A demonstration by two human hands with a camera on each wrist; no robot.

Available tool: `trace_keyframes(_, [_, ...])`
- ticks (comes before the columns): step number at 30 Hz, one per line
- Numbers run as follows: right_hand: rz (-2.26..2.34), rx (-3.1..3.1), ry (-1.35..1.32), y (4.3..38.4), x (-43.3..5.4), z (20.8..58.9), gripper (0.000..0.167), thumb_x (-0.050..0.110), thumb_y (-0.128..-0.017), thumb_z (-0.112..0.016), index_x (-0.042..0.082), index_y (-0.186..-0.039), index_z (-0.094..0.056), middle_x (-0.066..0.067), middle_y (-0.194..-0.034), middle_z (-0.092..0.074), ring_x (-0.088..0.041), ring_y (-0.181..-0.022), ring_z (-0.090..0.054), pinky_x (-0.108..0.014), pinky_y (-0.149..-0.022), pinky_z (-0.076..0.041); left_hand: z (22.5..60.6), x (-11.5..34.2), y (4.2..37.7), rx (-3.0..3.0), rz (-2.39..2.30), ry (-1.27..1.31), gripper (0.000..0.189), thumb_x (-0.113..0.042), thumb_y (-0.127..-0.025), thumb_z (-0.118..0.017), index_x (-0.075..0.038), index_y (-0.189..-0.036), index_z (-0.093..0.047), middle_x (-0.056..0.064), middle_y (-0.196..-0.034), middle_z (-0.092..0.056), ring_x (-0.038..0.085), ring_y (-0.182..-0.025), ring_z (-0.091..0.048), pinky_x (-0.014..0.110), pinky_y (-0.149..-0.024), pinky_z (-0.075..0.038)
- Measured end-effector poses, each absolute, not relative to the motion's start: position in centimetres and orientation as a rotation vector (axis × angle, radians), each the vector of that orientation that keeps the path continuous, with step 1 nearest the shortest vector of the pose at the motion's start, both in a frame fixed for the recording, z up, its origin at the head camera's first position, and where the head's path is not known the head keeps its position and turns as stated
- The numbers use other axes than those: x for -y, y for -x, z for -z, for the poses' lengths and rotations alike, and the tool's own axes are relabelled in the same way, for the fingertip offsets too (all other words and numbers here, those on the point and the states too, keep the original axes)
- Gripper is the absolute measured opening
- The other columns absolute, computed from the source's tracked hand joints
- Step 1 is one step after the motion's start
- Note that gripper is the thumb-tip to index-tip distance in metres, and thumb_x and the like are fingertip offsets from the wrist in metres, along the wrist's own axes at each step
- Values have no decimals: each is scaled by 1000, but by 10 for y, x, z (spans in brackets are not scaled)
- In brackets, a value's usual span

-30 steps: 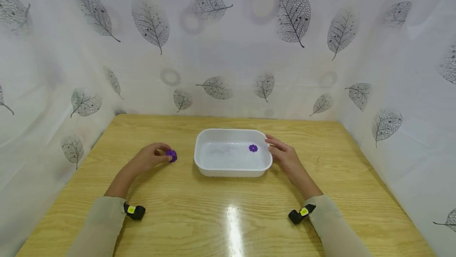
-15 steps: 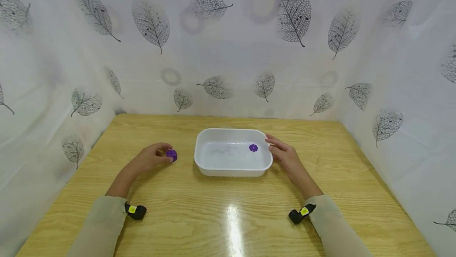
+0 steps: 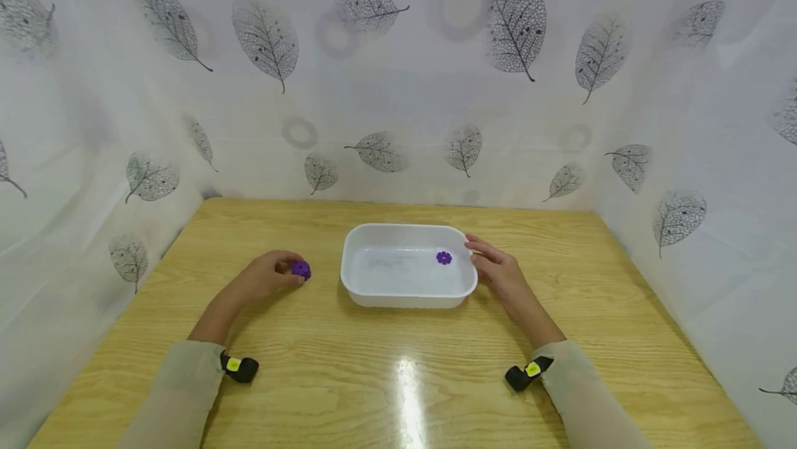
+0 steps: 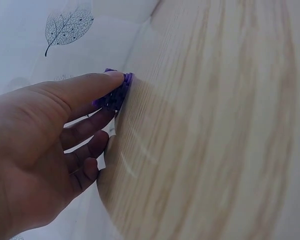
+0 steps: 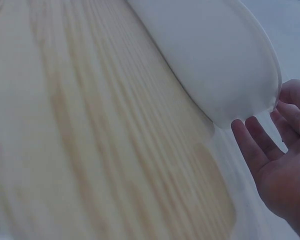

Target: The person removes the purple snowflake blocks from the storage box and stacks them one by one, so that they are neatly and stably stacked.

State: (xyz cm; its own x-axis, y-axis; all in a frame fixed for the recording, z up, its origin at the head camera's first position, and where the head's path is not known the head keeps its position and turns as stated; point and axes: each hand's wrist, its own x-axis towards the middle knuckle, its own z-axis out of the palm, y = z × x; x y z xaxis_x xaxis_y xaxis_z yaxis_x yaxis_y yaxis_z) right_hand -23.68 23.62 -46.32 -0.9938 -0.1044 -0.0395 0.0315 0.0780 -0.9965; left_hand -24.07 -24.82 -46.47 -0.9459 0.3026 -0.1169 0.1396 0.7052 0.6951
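Note:
My left hand [image 3: 264,275] pinches a short stack of purple flower-shaped discs [image 3: 301,270] between thumb and fingers, left of the white tub. In the left wrist view the stack [image 4: 115,96] stands on edge close over the table, with the thumb on its near face and the lower fingers free. A single purple flower-shaped disc [image 3: 444,258] lies inside the white tub [image 3: 405,301], towards its right end. At that end, my right hand [image 3: 503,275] touches the tub's rim and outer wall with its fingertips. Several relaxed fingers [image 5: 250,142] meet the wall in the right wrist view.
The wooden table [image 3: 324,380] carries the tub at its middle. A pale leaf-print curtain [image 3: 398,75] closes off the back and both sides. Each wrist wears a strapped black camera, such as the left one [image 3: 244,369].
The left hand has shifted very slightly, and its purple stack has turned a little between the fingers. The right hand stays at the tub's rim.

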Motion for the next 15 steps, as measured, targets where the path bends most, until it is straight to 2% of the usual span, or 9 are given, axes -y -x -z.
trace_keyframes(15, [2068,-2234,93,237,-237,464,40,16,-101,-61,2,-138,-59,1,-160,-41,-22,-148,-38,-17,-94,-52,461,247,240,-2687,-1059,-351,48,-30,-96,-69,-4,-135,-58,20,-131,-59,34,-112,-57,49,-92,-50])
